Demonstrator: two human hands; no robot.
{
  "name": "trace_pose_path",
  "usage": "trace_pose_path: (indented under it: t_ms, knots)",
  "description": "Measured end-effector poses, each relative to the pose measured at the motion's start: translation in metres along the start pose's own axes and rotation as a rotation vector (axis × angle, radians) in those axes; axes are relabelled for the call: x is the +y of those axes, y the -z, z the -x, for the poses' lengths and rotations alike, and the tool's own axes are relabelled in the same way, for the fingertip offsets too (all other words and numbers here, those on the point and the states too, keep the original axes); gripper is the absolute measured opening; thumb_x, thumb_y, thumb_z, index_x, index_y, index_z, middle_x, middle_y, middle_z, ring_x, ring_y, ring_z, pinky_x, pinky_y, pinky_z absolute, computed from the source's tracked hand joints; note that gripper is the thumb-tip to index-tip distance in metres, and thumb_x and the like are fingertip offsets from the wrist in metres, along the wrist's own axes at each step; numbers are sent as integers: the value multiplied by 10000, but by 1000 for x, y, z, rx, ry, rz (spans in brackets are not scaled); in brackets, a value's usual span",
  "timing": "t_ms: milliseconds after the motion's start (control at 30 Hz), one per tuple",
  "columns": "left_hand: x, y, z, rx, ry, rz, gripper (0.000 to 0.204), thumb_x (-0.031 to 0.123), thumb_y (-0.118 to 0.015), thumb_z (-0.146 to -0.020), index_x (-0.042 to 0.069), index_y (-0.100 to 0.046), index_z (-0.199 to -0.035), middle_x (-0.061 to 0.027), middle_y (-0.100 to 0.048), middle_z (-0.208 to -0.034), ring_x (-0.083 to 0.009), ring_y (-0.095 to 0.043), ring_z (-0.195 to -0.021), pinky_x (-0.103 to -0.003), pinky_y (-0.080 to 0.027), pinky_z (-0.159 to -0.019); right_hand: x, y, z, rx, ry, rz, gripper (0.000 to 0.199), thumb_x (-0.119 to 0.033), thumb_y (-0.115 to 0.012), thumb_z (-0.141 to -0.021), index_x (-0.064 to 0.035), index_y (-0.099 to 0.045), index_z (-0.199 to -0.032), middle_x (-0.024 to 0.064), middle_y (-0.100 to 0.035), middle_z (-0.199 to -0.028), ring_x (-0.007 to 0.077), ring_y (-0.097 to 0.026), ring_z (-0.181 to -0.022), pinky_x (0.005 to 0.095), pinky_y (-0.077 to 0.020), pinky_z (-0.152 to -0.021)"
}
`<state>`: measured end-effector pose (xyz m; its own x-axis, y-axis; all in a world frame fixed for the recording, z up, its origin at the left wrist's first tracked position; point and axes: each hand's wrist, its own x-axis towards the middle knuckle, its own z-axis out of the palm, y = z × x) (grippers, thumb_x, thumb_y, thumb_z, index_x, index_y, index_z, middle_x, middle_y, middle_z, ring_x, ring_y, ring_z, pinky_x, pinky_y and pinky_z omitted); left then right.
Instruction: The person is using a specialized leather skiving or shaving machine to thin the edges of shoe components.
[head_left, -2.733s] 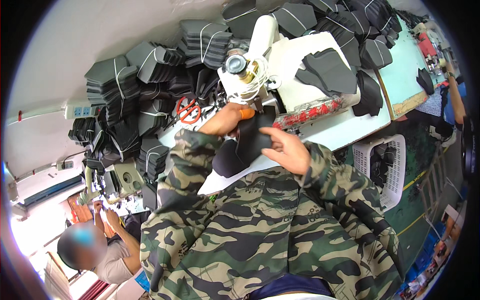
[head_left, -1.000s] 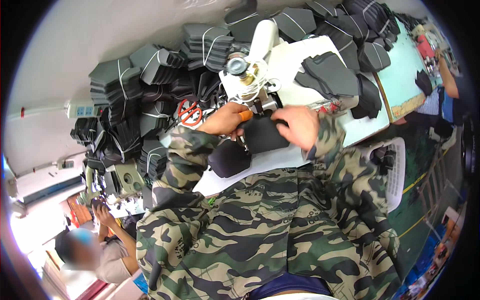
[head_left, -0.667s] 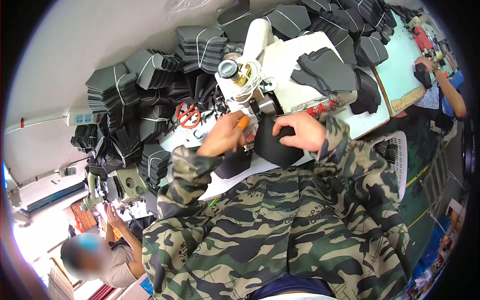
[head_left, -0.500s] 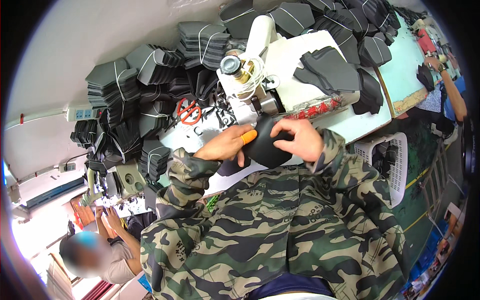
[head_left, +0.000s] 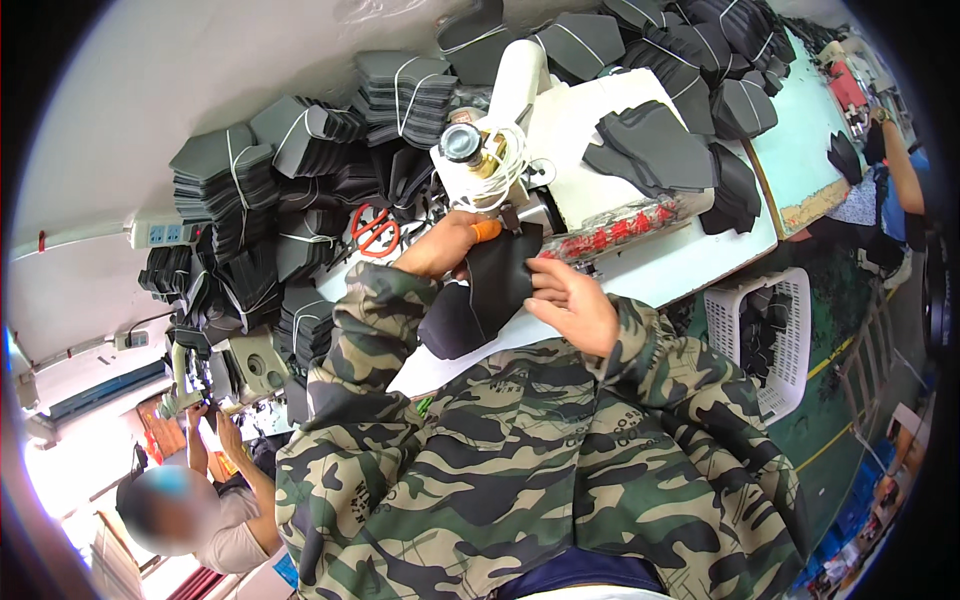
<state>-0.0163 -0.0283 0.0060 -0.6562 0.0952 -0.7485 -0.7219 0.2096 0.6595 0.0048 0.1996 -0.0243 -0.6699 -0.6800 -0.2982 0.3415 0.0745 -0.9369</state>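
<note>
- I had the black piece (head_left: 500, 280) directly below the machine (head_left: 515, 90), its top corner touching or just beside the metal working end; the contact point was hidden from me.
- The left hand (head_left: 440, 248), with an orange finger cover (head_left: 486, 230), lay over the piece's upper edge at 11 o'clock; its underside was hidden, so I couldn't tell whether it gripped or only pressed.
- The right hand (head_left: 575, 308) was half-curled at 4 o'clock, fingertips touching the piece's right edge; I couldn't tell whether they pinched it.
- My main worry was the left fingertips, so near the working end that one slip could have brought them under it.
- Uneven pull between the hands could have skewed or creased the piece, I judged.
- A second dark piece (head_left: 450, 328), at 7 o'clock, could have snagged or dragged.
- Red-handled scissors (head_left: 376, 232) lay at 10 o'clock, banded stacks (head_left: 222, 190) beyond them.
- Loose grey sheets (head_left: 660, 150) covered part of the white top at 2 o'clock; a white basket (head_left: 797, 345) stood between 3 and 4.
</note>
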Motion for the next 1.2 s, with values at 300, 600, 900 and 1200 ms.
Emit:
trace_pose_path:
  t_ms: [300,600,900,1200]
  knots:
    - [-13,-15,-2,-14,-75,36,258,220,-481,-924,-19,-561,-978,-56,-516,-538,-121,-452,-378,-250,-388,-379,30,15,23,204,-31,-241,237,-33,-533,-903,59,-554,-1120,70,-645,-930,82,-573,-815,238,-465,-716]
    - [-19,-77,36,133,-777,-80,342,269,-509,-937,-44,-529,-1075,-176,-606,-854,-322,-612,-721,-376,-492,-620,-64,4,34,277,514,967,484,-144,-732,-674,-38,-594,-1126,138,-559,-1123,304,-555,-936,397,-444,-798]
    - [20,-62,50,-286,-620,202,266,231,-410,-990,14,-549,-924,-33,-579,-746,-100,-585,-522,-207,-445,-449,-84,14,49,402,269,15,266,5,-573,-872,73,-562,-1129,63,-618,-1024,99,-555,-910,237,-452,-819]
    - [24,-65,55,-282,-713,460,277,292,-395,-1000,56,-524,-936,-10,-570,-724,-121,-615,-521,-186,-412,-423,-79,17,51,420,415,-47,278,1,-574,-878,68,-562,-1147,66,-617,-1041,104,-555,-927,236,-441,-828]
